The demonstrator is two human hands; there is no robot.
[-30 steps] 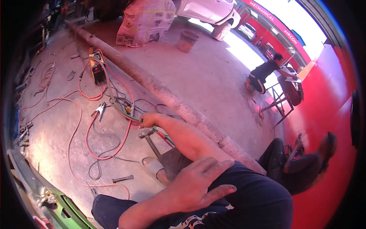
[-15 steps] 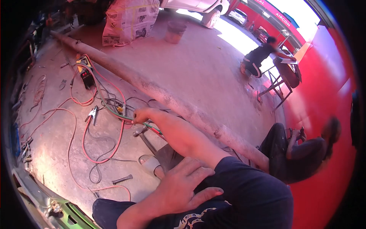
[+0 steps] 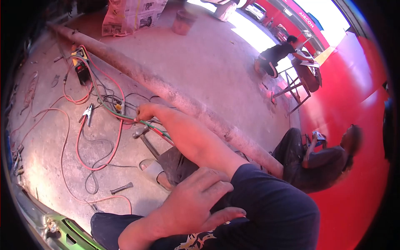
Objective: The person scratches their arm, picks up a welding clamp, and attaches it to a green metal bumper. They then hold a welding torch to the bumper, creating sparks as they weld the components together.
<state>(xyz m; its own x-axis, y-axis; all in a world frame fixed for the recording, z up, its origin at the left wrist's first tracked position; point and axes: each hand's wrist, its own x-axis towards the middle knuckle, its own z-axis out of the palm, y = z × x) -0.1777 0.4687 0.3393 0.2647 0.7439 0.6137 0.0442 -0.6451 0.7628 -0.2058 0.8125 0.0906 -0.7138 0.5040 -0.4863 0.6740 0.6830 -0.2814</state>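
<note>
My right hand (image 3: pixel 146 111) reaches out over the floor with its fingers closed around a green cable (image 3: pixel 151 125). A red cable (image 3: pixel 160 135) runs beside it under my forearm. Just below that hand, a hammer (image 3: pixel 146 141) lies near my sandalled foot (image 3: pixel 152 170). Close to my body, my left hand (image 3: pixel 193 200) is held up over my dark clothing, thumb apart from loosely bent fingers, with nothing in it. Left of my right hand are tangled dark cables (image 3: pixel 110 100), a metal clamp (image 3: pixel 87 112) and a yellow-and-black machine (image 3: pixel 81 68) with a red display.
A long, thick pipe (image 3: pixel 175 96) crosses the floor. A dark bolt-like piece (image 3: pixel 121 188) lies nearby. A green car panel (image 3: pixel 71 233) is at lower left. One person (image 3: pixel 316 160) sits at right; another (image 3: pixel 275 56) works at a stand (image 3: pixel 298 89). A bucket (image 3: pixel 183 23) stands farther back.
My view has shifted, so the floor items appear farther left and slightly higher. Both hands keep nearly the same pose. The seated person's hands now show a white-and-blue item.
</note>
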